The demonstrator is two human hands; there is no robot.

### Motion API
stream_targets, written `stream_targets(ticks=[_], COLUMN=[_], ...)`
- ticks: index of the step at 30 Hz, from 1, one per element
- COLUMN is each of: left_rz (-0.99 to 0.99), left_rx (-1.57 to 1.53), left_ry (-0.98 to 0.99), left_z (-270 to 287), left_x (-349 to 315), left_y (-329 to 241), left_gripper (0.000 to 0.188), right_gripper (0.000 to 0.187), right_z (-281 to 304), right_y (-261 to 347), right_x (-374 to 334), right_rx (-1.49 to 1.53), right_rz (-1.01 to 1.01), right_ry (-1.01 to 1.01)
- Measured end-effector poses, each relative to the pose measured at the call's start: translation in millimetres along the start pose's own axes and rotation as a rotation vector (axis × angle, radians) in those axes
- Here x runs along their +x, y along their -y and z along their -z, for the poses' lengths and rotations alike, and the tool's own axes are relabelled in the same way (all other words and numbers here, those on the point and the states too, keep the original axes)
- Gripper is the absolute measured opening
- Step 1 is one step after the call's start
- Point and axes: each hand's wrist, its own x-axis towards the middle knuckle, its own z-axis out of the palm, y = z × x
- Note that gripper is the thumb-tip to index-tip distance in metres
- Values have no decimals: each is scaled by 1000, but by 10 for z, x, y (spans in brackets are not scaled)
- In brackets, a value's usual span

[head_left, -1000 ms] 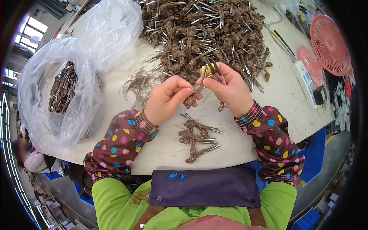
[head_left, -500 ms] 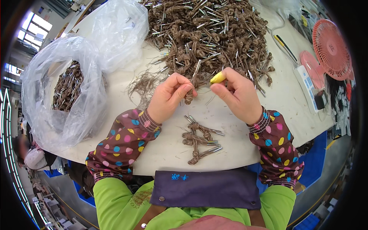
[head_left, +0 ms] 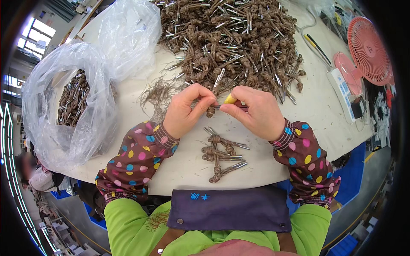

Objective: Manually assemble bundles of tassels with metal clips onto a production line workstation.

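Observation:
Between finger and thumb, my left hand (head_left: 185, 112) pinches a brown knotted cord (head_left: 210, 112), its knot hanging just below the fingertips. My right hand (head_left: 259, 112), with a yellow cover (head_left: 230, 99) on one finger, closes on the cord's right side, thumb under the covered finger. The fingers partly hide the cord's ends. Below the hands, several finished-looking knotted cords (head_left: 217, 157) with silver metal tips lie in a small cluster on the pale table (head_left: 179, 166). A large heap of similar knotted cords (head_left: 239, 47) rises just beyond my fingertips.
Loose brown threads (head_left: 160, 96) lie left of the heap. A clear plastic bag (head_left: 38, 115) with more cords stands at left, another crumpled bag (head_left: 128, 38) behind it. At right are a pink fan (head_left: 369, 49), a white power strip (head_left: 341, 96) and a yellow-black tool (head_left: 316, 48).
My right hand has moved left toward the left hand, and its thumb and covered finger have closed on the cord. The left hand stays nearly in place, still pinching it.

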Motion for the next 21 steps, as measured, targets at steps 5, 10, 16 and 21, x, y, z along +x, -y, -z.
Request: stream_targets(ticks=[5,10,16,21], left_rz=[7,-26,-14,136], left_rx=[-15,14,-6,-286], left_ry=[24,37,63,93], left_z=[7,9,0,-7], left_x=[-6,-3,-15,-32], left_y=[-10,17,57,54], left_gripper=[7,8,10,13], right_gripper=[28,28,27,22], right_z=[14,15,25,116], right_y=[-18,-29,-26,-8], right_x=[6,9,6,34], right_rx=[58,48,-51,198], right_rz=[-17,-3,105,-81], right_ry=[29,28,1,101])
